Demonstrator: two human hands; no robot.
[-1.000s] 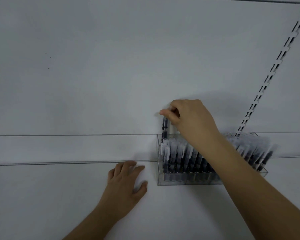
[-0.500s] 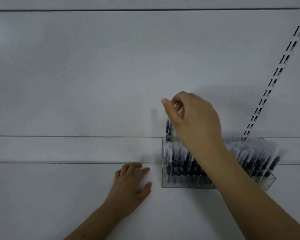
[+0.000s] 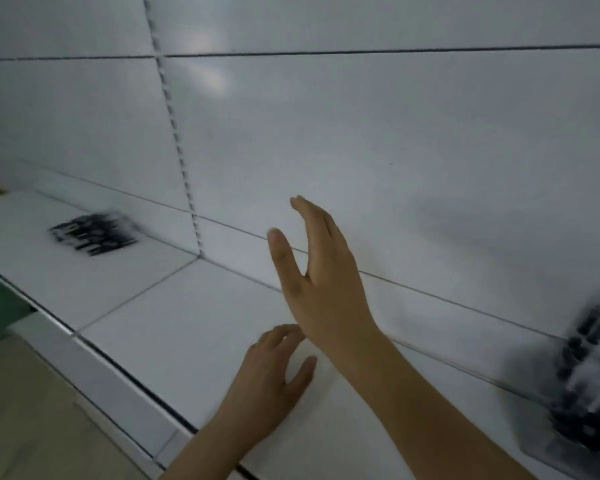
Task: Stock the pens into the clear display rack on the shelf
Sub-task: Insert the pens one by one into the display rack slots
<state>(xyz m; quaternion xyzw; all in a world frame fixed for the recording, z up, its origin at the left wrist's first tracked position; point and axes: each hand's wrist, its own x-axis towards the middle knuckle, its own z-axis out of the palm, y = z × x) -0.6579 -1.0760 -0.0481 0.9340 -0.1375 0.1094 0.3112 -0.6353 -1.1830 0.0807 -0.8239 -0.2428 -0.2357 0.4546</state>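
Whereas the right hand [image 3: 321, 271] was pinching a pen above the clear display rack [image 3: 582, 403], it is now hovering mid-frame — fingers straight, holding nothing; the rack is sitting blurred at lower right, loose pens [image 3: 94, 233] lying at upper left, and the left hand [image 3: 271, 379] is resting flat on the shelf [image 3: 187, 323].

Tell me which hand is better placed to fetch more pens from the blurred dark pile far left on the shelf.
Probably the right hand: raised, open, empty, while the left hand rests on the white shelf, away from the blurred dark pile.
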